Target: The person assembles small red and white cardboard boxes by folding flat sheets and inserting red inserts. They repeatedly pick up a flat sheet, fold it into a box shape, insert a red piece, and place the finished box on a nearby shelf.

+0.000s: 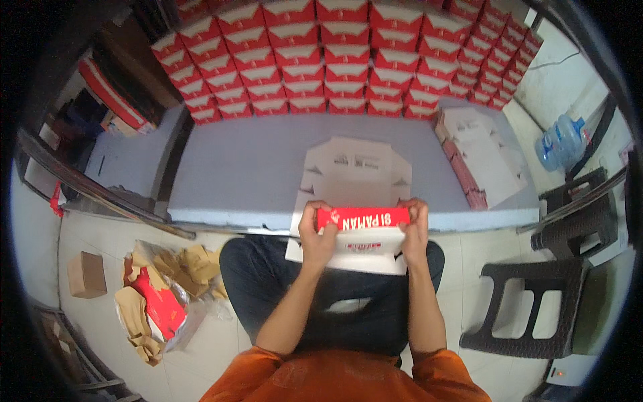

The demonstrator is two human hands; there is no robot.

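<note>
The box point(367, 234) is held, partly folded, over the near edge of the surface point(234, 174). For a clean fold, equal pressure should be given at both ends, so that the red wall point(365, 218) is not twisted against the white panel point(372, 244). The crease is better pressed along its full length, not only at the corners; otherwise a soft, crooked edge may be left. As the card is judged to be thin, it should be guided without much force.

The left end is gripped by the left hand point(318, 229), and the right end by the right hand point(415, 228). Both hands are nearly closed on the card, with the fingers curled around the ends. The forearms point(295, 308) are stretched forward almost symmetrically, and the hands are kept at about equal height. Beyond the box, a flat blank point(355, 177) is laid on the surface; whether it is joined to the box cannot be told.
</note>
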